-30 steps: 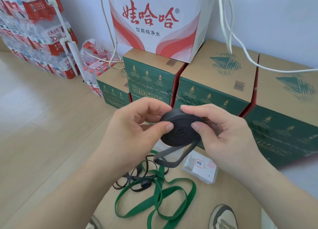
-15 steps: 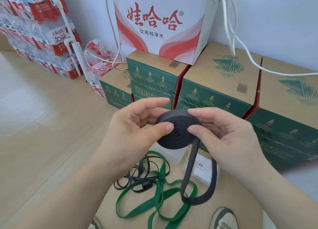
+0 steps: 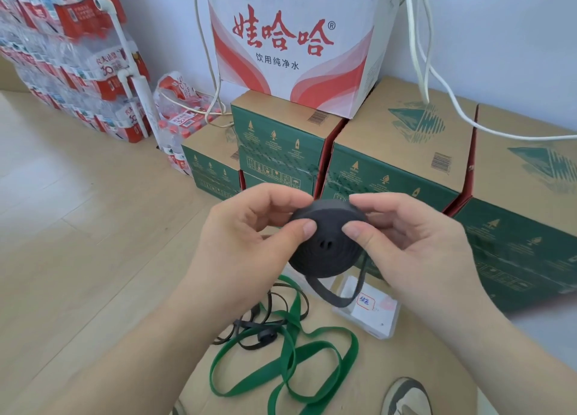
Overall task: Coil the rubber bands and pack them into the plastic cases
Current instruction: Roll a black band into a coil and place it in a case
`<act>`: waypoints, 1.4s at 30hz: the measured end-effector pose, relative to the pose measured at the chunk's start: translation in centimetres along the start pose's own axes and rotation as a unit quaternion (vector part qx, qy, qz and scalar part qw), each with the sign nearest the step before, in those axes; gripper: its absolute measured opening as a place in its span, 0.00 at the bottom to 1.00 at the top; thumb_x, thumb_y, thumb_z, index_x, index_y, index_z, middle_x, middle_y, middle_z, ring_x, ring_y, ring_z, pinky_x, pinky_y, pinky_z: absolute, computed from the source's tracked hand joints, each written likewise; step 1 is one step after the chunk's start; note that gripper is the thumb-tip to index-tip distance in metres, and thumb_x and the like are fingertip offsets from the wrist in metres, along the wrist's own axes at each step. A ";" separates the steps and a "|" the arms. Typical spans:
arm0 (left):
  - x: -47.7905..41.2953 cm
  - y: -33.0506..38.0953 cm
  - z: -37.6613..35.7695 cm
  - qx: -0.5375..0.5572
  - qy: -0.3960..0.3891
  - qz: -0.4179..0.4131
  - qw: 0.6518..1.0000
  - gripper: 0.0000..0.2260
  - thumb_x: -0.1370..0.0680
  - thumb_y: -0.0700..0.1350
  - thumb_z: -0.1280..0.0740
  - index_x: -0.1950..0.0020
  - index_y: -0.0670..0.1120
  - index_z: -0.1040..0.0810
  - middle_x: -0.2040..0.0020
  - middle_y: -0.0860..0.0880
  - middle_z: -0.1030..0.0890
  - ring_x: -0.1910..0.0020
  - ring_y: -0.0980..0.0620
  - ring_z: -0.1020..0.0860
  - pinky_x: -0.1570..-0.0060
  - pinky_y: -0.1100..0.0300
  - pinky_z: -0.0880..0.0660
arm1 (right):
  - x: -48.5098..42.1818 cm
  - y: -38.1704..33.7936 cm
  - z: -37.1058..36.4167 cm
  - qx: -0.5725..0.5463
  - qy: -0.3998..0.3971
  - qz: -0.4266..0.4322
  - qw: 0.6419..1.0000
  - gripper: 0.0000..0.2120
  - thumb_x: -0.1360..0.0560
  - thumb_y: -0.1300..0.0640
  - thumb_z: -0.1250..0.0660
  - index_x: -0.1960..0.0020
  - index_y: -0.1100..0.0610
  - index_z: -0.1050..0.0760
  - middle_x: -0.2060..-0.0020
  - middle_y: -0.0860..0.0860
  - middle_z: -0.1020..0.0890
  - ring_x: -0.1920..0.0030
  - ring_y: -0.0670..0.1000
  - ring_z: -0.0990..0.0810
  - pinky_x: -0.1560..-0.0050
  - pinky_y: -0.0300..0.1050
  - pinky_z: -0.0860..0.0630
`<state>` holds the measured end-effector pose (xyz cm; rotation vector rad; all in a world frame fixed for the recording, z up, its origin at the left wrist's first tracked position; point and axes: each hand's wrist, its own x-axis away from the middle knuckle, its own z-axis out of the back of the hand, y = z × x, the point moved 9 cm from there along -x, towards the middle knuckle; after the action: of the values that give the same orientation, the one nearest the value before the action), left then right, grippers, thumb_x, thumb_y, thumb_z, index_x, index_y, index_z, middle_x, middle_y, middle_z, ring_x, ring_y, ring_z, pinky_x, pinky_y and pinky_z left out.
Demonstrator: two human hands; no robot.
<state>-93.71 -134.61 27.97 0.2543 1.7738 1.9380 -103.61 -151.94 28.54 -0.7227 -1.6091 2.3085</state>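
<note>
As hands [image 3: 243,243] [image 3: 415,252] pinch blk coil [image 3: 324,255], tail [image 3: 327,296] hangs.

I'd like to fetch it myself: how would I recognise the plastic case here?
Find the row of green cartons at the back; on the brown sheet before them, under the black coil's dangling tail, lies the plastic case. Unlike the loose green band and thin black bands to its left, it is a clear box with a small red-bordered label.

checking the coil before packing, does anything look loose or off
The black coil, pinched between left hand and right hand, is not fully wound: a loose tail hangs in a loop beneath it. Nothing looks damaged.
</note>
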 end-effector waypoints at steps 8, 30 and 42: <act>0.7 -0.1 -0.7 -0.011 -0.019 0.009 1.000 0.14 0.24 0.35 0.26 0.46 0.52 0.20 0.50 0.54 0.14 0.49 0.55 0.16 0.48 0.59 0.19 | 0.0 -0.8 -0.9 0.061 -0.031 0.059 0.996 0.22 0.21 0.70 0.33 0.39 0.46 0.17 0.49 0.44 0.15 0.43 0.49 0.17 0.42 0.43 0.21; 1.6 1.4 -2.2 -0.127 -0.038 -0.082 0.988 0.18 0.23 0.36 0.27 0.39 0.55 0.22 0.47 0.62 0.18 0.44 0.58 0.18 0.45 0.66 0.21 | 0.6 -2.3 -1.1 0.120 -0.036 0.128 0.984 0.20 0.25 0.75 0.32 0.45 0.52 0.15 0.49 0.43 0.16 0.43 0.45 0.18 0.42 0.33 0.26; 1.1 0.0 -1.7 0.001 -0.033 -0.009 0.999 0.18 0.20 0.32 0.32 0.40 0.55 0.20 0.47 0.54 0.16 0.48 0.51 0.18 0.53 0.62 0.19 | 0.0 -0.9 0.4 -0.004 0.032 0.024 0.999 0.15 0.23 0.67 0.29 0.48 0.47 0.18 0.53 0.42 0.13 0.49 0.47 0.15 0.49 0.38 0.19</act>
<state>-95.42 -135.62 27.52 0.2988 1.7285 1.8937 -103.90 -151.92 29.45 -0.8371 -1.5906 2.2893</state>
